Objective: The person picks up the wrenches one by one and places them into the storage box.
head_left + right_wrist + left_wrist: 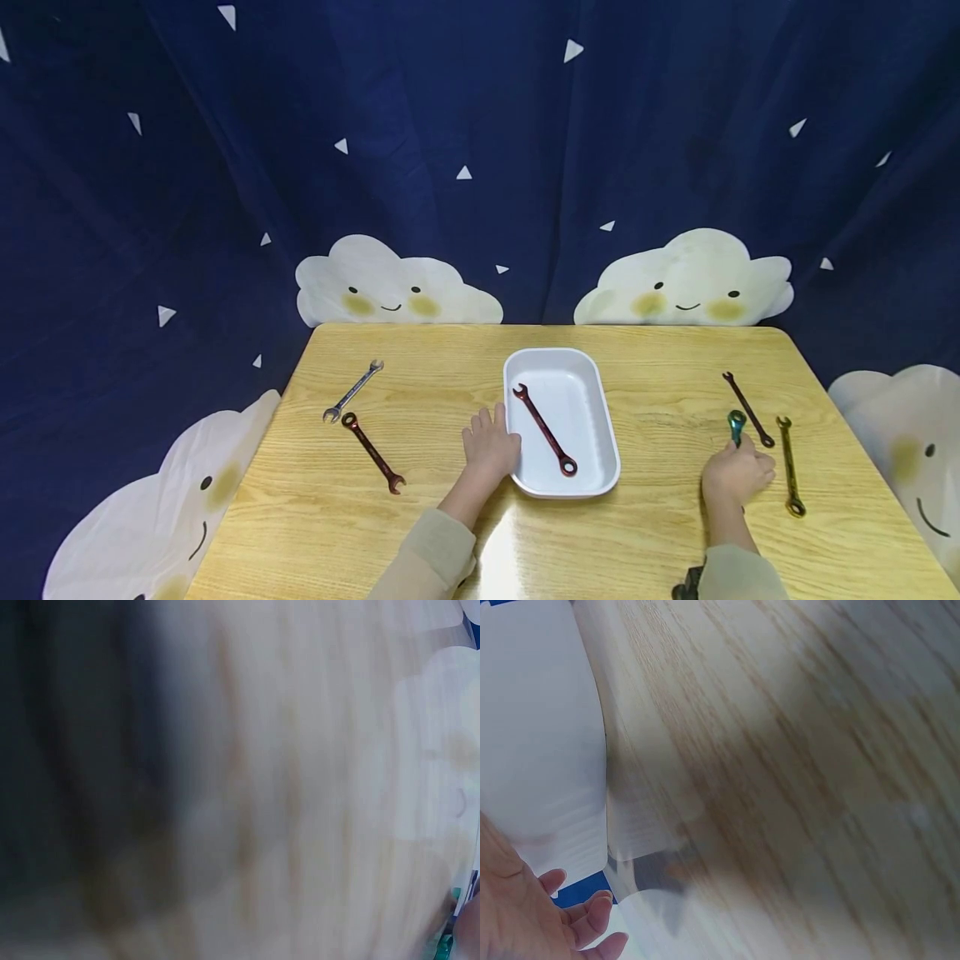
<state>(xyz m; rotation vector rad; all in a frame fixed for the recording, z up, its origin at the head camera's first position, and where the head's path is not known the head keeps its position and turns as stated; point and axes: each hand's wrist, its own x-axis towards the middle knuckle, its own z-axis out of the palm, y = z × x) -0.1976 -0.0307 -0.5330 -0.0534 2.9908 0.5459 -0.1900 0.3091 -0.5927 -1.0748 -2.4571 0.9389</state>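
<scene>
Against the left side of a white tray (587, 408) rests my left hand (491, 447). Its fingers lie loosely bent beside the tray wall (547, 735) in the left wrist view. A red combination wrench (545, 431) lies slantwise inside the tray. On the right side of the table, my right hand (735, 475) grips a teal combination wrench (737, 431), with its ring end pointing away and the rest hidden by the hand. Just beyond that hand lies a dark wrench (748, 408); a gold wrench (790, 471) lies to its right.
At the table's left lie a silver open-end wrench (354, 392) and a dark red combination wrench (372, 452), close together. The wooden table (442, 358) ends at a dark blue curtain (420, 83) with clouds and white triangles.
</scene>
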